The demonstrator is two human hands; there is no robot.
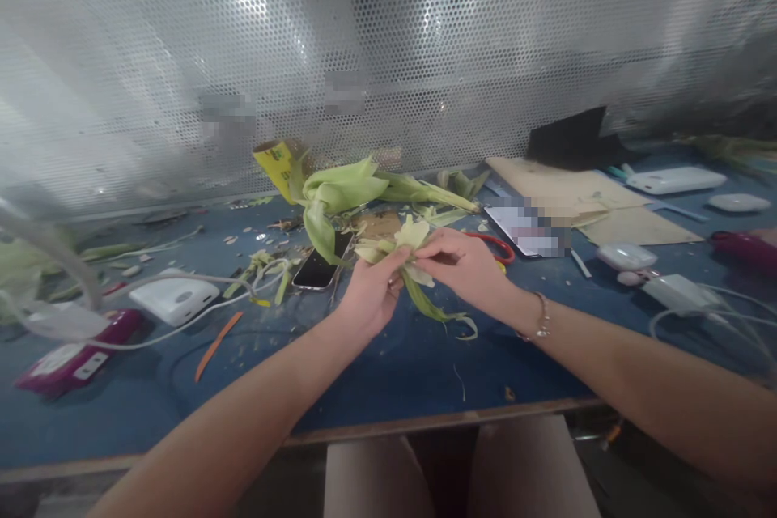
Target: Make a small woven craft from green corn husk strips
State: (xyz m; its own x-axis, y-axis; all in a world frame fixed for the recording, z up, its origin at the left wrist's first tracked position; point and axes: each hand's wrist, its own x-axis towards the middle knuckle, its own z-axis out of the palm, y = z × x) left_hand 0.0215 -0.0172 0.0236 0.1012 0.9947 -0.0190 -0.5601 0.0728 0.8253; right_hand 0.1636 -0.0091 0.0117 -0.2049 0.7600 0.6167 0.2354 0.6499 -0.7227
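Observation:
Above the blue tabletop [376, 388], my left hand [376, 291] is closed, thumb and fingers pinching a flower-like bundle of pale green corn husk [413, 233]. My right hand [464, 267] meets it from the right, its thumb and fingertips pinched together at the pale petals; what exactly lies between those fingertips is too small to tell. A long green husk strip [425, 303] hangs below the bundle. Just behind my hands lie larger corn husk leaves [346, 186]. A red loop handle [503, 247] shows beside my right hand, partly hidden by it.
A dark phone [321, 269] lies left of my hands, a lit phone [519, 232] to the right. Cardboard sheets [558, 182], a yellow roll [276, 168], white chargers [173, 295] with cables, a purple power strip [78, 356] and husk scraps surround them. A perforated metal panel [388, 40] stands behind.

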